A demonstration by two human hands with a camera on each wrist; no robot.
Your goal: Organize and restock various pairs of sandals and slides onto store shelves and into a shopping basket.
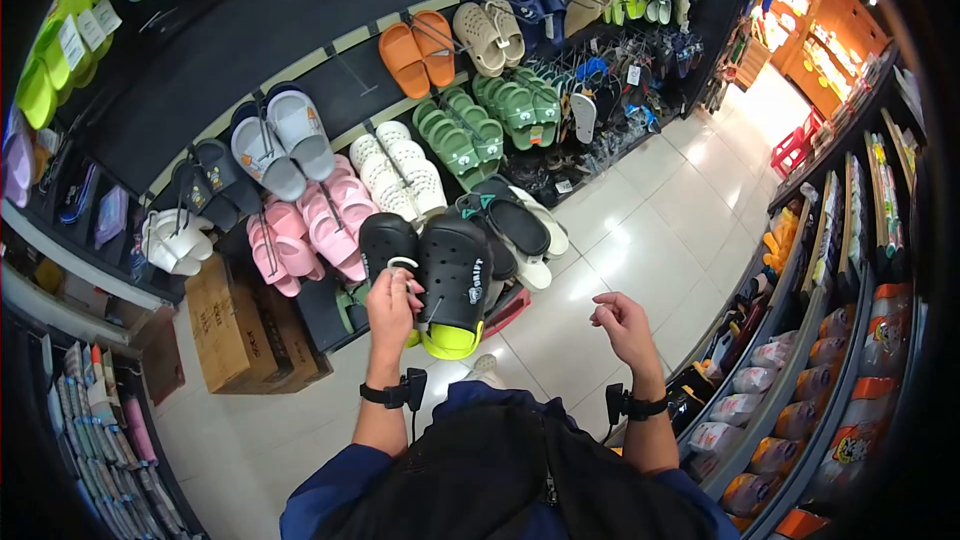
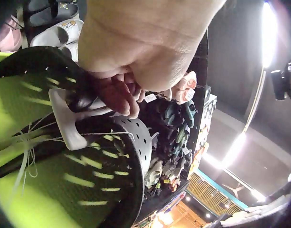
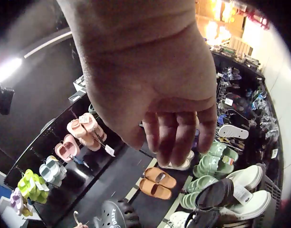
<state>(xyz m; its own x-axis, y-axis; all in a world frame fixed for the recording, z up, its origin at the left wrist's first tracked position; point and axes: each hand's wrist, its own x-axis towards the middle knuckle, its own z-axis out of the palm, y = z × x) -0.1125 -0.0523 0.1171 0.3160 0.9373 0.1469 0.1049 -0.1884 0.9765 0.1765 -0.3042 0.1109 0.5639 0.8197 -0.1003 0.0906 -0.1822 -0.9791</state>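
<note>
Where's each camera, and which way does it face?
Head: on the head, forward and down at the shoe display; left hand, right hand and torso show.
Left wrist: on that wrist, toward the black clogs; left hand shows, gripping their white hanger.
Right wrist: on that wrist, toward the display; right hand shows, holding nothing.
Shared by head and right wrist: orange slides.

The black clogs (image 1: pixel 450 280) seem to be of matt, smooth, foam-like plastic. The white hook (image 2: pixel 65 118) looks like hard plastic, also smooth. The floor tiles (image 1: pixel 650 202) are glossy and reflect the light. The box (image 1: pixel 225 340) is of dull brown cardboard, the blue sleeve (image 1: pixel 335 480) is of matt cloth, and the packets (image 1: pixel 773 456) have shiny plastic wrapping.
</note>
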